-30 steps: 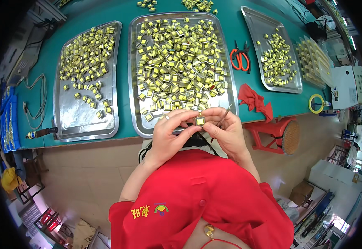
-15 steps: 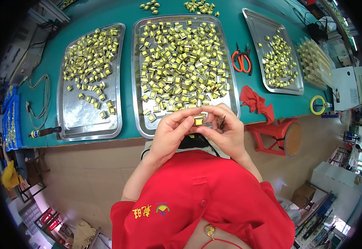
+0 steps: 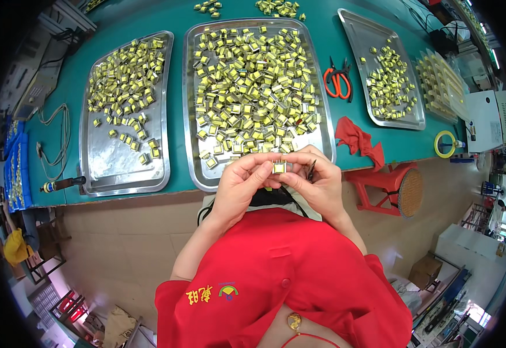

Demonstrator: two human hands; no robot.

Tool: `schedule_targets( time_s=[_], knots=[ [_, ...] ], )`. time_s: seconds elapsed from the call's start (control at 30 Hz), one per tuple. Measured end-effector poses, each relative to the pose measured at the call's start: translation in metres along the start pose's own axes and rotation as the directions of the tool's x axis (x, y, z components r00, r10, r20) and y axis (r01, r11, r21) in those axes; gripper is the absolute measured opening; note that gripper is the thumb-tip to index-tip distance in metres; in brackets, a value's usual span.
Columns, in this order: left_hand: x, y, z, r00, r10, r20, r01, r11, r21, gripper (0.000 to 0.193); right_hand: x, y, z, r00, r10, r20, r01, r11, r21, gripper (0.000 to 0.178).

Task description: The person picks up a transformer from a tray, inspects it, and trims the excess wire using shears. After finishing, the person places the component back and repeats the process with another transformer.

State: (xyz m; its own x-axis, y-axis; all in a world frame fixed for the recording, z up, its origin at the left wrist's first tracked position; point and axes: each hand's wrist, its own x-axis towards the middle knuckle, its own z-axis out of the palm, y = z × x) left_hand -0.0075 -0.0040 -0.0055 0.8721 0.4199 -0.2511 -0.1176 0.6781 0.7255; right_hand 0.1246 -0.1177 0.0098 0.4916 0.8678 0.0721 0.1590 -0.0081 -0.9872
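Note:
A small yellow-wrapped transformer [image 3: 279, 167] is pinched between the fingertips of both hands, just over the table's near edge. My left hand [image 3: 242, 184] is closed on its left side, thumb and forefinger together. On its right side my right hand [image 3: 317, 182] grips it with thumb and forefinger. A thin dark pointed tool [image 3: 311, 169] is also tucked in the right fingers; its kind cannot be made out. Behind the hands, a metal tray [image 3: 193, 168] bears a heap of similar transformers [image 3: 253, 87].
A second metal tray [image 3: 122, 187] of transformers lies left, a third [image 3: 401, 123] right. Between them are orange-handled pliers [image 3: 337, 84] and a red cloth [image 3: 357, 139]. A dark-handled tool [image 3: 64, 184] lies at the front left edge. A red stool [image 3: 380, 188] stands by the table.
The transformer has been turned slightly in my fingertips, so more of its yellow face and metal sides show. Both hands keep nearly the same place.

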Motion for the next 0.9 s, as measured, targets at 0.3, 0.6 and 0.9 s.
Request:
schedule_targets(
  time_s=[0.3,0.6,0.9],
  knots=[
    [-0.007,-0.002,0.002,0.999,0.047,0.009,-0.048,0.991,0.122,0.026,-0.004,-0.006,-0.005,0.999,0.009,0.047,-0.013,0.996,0.091,0.027],
    [-0.031,0.006,-0.025,0.969,0.145,-0.202,-0.193,0.951,-0.243,0.032,-0.008,0.009,-0.042,0.984,-0.091,-0.155,0.027,0.929,-0.370,0.008],
    [-0.058,-0.008,-0.032,0.957,0.117,-0.265,-0.173,0.964,-0.200,0.025,-0.004,0.015,-0.008,0.991,-0.122,0.052,0.132,0.892,-0.432,0.021]
  ],
)
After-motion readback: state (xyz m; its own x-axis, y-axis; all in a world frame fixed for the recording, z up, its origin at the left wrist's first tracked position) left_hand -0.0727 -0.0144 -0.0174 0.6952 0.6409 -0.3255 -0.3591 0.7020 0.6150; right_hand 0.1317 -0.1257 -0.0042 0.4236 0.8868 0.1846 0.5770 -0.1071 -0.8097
